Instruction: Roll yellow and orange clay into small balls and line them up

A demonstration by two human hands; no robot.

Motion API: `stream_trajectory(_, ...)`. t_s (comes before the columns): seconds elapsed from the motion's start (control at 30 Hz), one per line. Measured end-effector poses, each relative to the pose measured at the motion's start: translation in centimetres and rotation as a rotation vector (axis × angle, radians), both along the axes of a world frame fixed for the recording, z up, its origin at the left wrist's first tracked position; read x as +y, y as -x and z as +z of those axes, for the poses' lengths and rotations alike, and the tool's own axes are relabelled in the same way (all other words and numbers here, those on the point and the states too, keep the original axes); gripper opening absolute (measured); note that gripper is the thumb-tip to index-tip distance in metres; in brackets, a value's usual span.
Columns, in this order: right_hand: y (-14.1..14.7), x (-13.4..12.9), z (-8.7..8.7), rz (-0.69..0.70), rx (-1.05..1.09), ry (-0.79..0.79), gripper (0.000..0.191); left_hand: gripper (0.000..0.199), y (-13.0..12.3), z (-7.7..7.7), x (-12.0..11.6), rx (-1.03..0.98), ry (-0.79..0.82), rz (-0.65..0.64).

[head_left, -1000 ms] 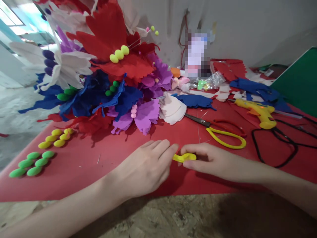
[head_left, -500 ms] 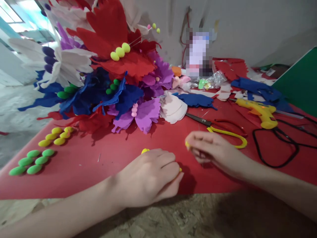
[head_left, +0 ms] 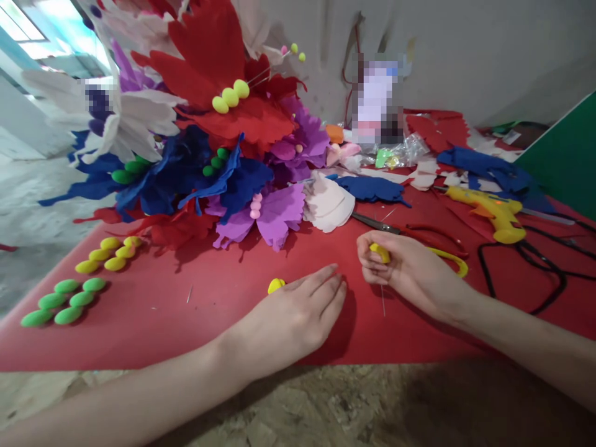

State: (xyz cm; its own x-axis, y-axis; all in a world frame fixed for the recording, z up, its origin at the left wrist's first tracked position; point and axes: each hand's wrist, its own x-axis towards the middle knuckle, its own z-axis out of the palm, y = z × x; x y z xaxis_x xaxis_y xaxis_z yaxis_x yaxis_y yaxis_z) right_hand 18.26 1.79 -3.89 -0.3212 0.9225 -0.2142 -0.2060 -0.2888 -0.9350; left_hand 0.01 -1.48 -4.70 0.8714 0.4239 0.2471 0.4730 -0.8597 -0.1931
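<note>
My right hand point(head_left: 403, 264) curls its fingers around a small yellow lump point(head_left: 379, 252), which looks like modelling clay. Below those fingers a thin metal pin or wire point(head_left: 383, 303) shows against the red tabletop point(head_left: 223, 335). My left hand point(head_left: 305, 310) is palm down over the table with its fingers stretched out; whatever lies beneath the palm is hidden. Another yellow lump point(head_left: 276, 286) sits just behind the left hand, partly covered by it. Red and yellow-handled scissors point(head_left: 433, 239) lie behind my right hand, which hides part of them.
Yellow bead rows point(head_left: 100, 255) and green bead rows point(head_left: 67, 301) lie at left. Felt butterflies point(head_left: 233, 124) in several colours pile up behind. White felt pieces point(head_left: 328, 205), blue felt point(head_left: 372, 189) and a yellow glue gun point(head_left: 488, 208) with black cord are farther back and right.
The left fingers have straightened, and the yellow bit at their tips no longer shows. My right hand has turned, exposing a larger yellow lump in its fingers. The view has shifted slightly.
</note>
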Motion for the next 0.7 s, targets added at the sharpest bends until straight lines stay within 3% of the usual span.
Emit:
stream_trajectory(0.1,-0.2,-0.1,0.0,-0.023,0.015,0.002,0.030,0.040,-1.0,-0.8,0.0,0.095,0.043,0.070)
stream_trajectory(0.17,-0.3,-0.1,-0.2,-0.033,-0.004,0.010,0.025,0.041,-1.4,-1.1,-0.1,0.104,0.173,0.114)
stream_trajectory(0.27,-0.3,-0.2,-0.4,-0.001,-0.081,0.030,0.008,0.064,-1.6,-0.9,-0.4,0.074,0.433,0.142)
stream_trajectory(0.33,-0.3,-0.1,-0.6,0.028,-0.125,0.016,0.016,0.078,-1.6,-0.8,-0.4,0.041,0.541,0.132)
stream_trajectory(0.47,-0.3,0.0,-0.7,-0.003,-0.166,-0.114,0.022,0.087,-1.2,-0.5,-0.4,-0.054,0.587,0.093)
stream_trajectory(0.53,-0.4,0.1,-0.6,-0.045,-0.226,-0.184,0.021,0.084,-0.6,-0.2,-0.5,-0.102,0.594,0.110)
stream_trajectory(0.6,-0.6,0.1,-0.5,-0.063,-0.311,-0.226,0.023,0.069,0.4,0.4,-0.7,-0.188,0.565,0.157)
stream_trajectory(0.7,-0.7,0.1,-0.6,0.045,-0.444,-0.261,0.026,0.043,2.3,0.8,-0.8,-0.322,0.476,0.270)
